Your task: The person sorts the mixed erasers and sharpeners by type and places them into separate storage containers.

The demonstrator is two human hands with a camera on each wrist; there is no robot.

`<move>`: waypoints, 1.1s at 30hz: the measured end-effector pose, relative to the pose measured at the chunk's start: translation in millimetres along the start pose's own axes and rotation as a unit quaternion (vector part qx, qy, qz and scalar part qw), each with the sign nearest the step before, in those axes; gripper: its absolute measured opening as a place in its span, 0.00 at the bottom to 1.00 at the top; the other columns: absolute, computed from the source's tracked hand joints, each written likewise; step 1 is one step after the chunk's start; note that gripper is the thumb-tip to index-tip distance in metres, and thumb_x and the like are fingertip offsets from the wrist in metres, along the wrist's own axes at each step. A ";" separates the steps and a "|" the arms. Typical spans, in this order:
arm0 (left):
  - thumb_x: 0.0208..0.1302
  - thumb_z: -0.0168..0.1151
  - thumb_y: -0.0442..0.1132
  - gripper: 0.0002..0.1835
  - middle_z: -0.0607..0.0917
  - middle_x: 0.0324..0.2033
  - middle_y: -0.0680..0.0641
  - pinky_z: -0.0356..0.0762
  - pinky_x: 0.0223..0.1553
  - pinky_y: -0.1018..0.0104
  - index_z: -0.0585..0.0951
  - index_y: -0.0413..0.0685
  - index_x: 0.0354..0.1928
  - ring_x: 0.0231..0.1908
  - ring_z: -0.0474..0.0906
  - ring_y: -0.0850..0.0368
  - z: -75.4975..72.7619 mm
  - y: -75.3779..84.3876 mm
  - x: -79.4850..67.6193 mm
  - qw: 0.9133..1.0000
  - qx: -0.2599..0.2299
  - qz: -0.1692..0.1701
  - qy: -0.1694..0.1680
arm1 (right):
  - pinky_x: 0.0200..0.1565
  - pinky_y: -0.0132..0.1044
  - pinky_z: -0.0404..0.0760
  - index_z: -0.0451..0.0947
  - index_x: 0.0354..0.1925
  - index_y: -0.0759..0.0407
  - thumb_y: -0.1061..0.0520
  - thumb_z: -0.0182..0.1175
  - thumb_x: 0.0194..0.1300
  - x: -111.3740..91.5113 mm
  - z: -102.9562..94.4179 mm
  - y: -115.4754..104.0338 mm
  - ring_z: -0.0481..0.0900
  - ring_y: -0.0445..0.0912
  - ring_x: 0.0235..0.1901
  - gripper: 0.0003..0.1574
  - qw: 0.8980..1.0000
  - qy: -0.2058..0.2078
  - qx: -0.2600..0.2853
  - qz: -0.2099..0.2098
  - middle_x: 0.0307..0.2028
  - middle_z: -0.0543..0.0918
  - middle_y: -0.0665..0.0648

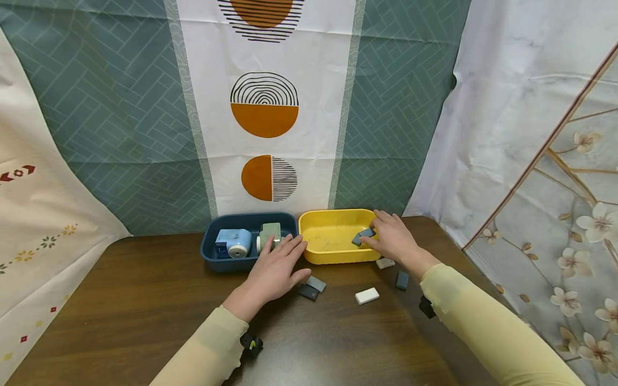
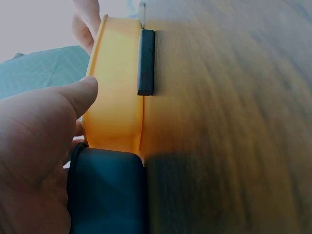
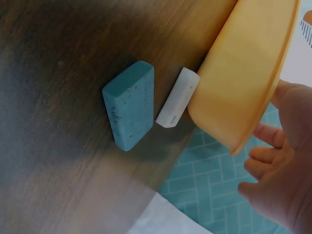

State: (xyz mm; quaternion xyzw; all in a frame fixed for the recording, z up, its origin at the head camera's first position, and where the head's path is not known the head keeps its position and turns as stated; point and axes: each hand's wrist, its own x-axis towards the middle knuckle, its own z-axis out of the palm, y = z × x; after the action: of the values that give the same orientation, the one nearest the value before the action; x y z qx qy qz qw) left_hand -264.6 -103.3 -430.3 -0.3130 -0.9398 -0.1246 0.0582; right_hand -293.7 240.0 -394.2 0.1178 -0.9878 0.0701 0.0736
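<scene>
My left hand [image 1: 277, 268] reaches over the meeting ends of a navy tray [image 1: 208, 261] and a yellow tray [image 1: 333, 258], fingers extended and thumb apart. In the left wrist view its thumb [image 2: 87, 90] stands beside the yellow wall. My right hand [image 1: 393, 238] is at the yellow tray's right end, its fingers at the rim and its thumb inside. Next to that thumb, small slate-blue rectangular blocks [image 1: 363, 236] overlap inside the tray. The right wrist view shows relaxed, parted fingers [image 3: 261, 168] beyond the rim; nothing shows gripped there.
The navy tray holds a boxy light-blue device [image 1: 234, 241] and a green one [image 1: 269, 233], both with pale round fronts. On the wooden table lie a dark block [image 1: 308, 291], a grey block [image 1: 316, 283], white blocks [image 1: 367, 296] and a blue block [image 1: 402, 280]. Fabric hangs behind.
</scene>
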 end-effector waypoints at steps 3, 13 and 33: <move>0.82 0.62 0.62 0.41 0.63 0.86 0.47 0.34 0.85 0.35 0.67 0.50 0.86 0.86 0.54 0.45 -0.6 0.3 0.1 1.000 0.001 0.002 0.002 | 0.81 0.68 0.52 0.85 0.57 0.69 0.40 0.69 0.78 0.9 0.6 0.0 0.61 0.68 0.81 0.32 1.000 -0.003 -0.001 0.001 0.80 0.67 0.74; 0.82 0.62 0.62 0.41 0.63 0.86 0.46 0.32 0.85 0.36 0.67 0.51 0.86 0.86 0.53 0.45 -1.3 -0.1 0.2 1.000 -0.004 0.001 0.001 | 0.82 0.68 0.52 0.85 0.57 0.69 0.40 0.69 0.79 2.0 -0.8 -2.5 0.61 0.68 0.81 0.32 1.000 -0.011 -0.006 -0.003 0.80 0.66 0.74; 0.81 0.63 0.62 0.41 0.63 0.85 0.47 0.34 0.85 0.35 0.67 0.50 0.86 0.86 0.53 0.45 -2.1 0.4 -0.4 1.000 -0.002 0.002 0.000 | 0.82 0.68 0.51 0.83 0.63 0.71 0.39 0.68 0.79 2.6 -1.2 -0.3 0.60 0.67 0.82 0.37 1.000 -0.015 -0.010 0.007 0.81 0.65 0.73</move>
State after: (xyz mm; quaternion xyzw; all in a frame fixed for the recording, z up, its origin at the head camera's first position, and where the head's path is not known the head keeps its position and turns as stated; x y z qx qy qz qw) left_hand -264.0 -103.8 -428.3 -0.3147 -0.9390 -0.1265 0.0575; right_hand -295.9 239.4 -392.5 0.1115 -0.9902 0.0590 0.0596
